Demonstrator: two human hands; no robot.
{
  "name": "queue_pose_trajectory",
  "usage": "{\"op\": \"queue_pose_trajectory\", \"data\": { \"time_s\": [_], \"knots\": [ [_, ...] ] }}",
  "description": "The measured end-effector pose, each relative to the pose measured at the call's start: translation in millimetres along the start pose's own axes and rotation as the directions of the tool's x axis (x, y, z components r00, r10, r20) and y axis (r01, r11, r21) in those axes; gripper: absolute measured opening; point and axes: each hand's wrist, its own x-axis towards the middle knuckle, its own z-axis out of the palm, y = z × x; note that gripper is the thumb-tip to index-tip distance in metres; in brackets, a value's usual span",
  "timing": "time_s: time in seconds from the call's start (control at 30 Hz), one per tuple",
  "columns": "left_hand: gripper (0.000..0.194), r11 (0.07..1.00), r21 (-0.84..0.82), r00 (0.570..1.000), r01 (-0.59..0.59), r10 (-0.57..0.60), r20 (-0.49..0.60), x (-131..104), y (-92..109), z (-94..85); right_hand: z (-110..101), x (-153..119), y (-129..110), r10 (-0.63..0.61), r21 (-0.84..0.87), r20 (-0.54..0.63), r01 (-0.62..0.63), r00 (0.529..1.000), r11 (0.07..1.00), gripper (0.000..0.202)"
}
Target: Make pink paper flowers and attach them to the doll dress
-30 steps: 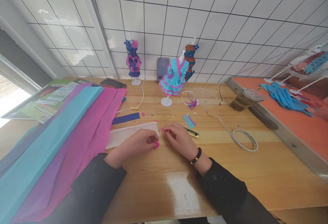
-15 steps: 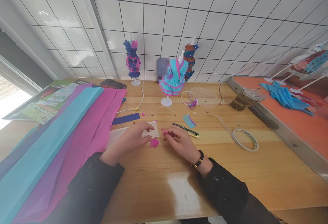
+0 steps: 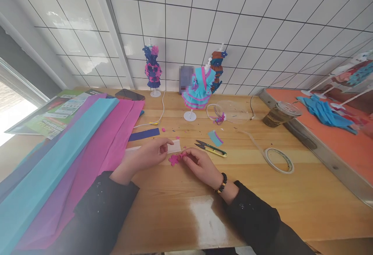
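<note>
Right hand (image 3: 202, 166): shifted toward pink flower (image 3: 173, 160), mid-frame; fingers pinch pink scrap (image 3: 182, 155).
Left hand (image 3: 150, 156): fingers parted, seemingly empty.
Care: press lightly; flower looks thin.

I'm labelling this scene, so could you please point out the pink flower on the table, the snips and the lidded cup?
Pink flower (image 3: 174, 160), head view: its petals.
Snips (image 3: 212, 146), head view: the green handle.
Lidded cup (image 3: 275, 116), head view: its side.
</note>
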Motion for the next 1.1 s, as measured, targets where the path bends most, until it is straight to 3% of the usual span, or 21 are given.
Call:
{"op": "queue_pose_trajectory", "data": {
  "time_s": [0.2, 0.3, 0.47, 0.57, 0.7, 0.87, 1.0, 1.1],
  "knots": [
    [0.028, 0.998, -0.052, 0.988, 0.046, -0.037, 0.153, -4, 5, -6.3, 1, 1, 7, 0.07, 0.116, -0.123, -0.055, 0.99, 0.992, 0.015],
    [0.028, 0.993, -0.092, 0.988, 0.078, -0.064, 0.141, -3, 5, -6.0, -1, 1, 7, 0.075, 0.104, -0.175, -0.057, 0.982, 0.993, 0.015],
    [0.038, 0.923, -0.341, 0.984, 0.176, -0.157, 0.082, 1, 13, -1.4, -5, -1, 4, -0.226, -0.227, -0.199, 0.18, 0.953, 0.957, 0.016],
    [0.049, 0.769, -0.575, 0.957, 0.28, -0.174, 0.233, 0, 23, 2.2, -8, -2, 3, -0.367, -0.363, -0.179, 0.286, 0.913, 0.887, 0.02],
    [0.054, 0.595, -0.686, 0.9, 0.419, -0.17, 0.402, -3, 32, 6.5, -10, -3, 2, -0.462, -0.484, -0.14, 0.347, 0.876, 0.803, 0.022],
    [0.034, 0.581, -0.723, 0.904, 0.374, -0.053, 0.425, -5, 31, 12.0, -10, -2, 1, -0.511, -0.555, -0.084, 0.386, 0.855, 0.737, 0.022],
    [0.024, 0.597, -0.728, 0.92, 0.337, -0.042, 0.391, -3, 27, 16.6, -8, -2, 2, -0.462, -0.465, -0.124, 0.36, 0.878, 0.809, 0.024],
    [0.022, 0.614, -0.728, 0.937, 0.303, -0.051, 0.347, -2, 26, 18.4, -6, -3, 3, -0.298, -0.26, -0.218, 0.239, 0.929, 0.936, 0.025]
  ]
}}
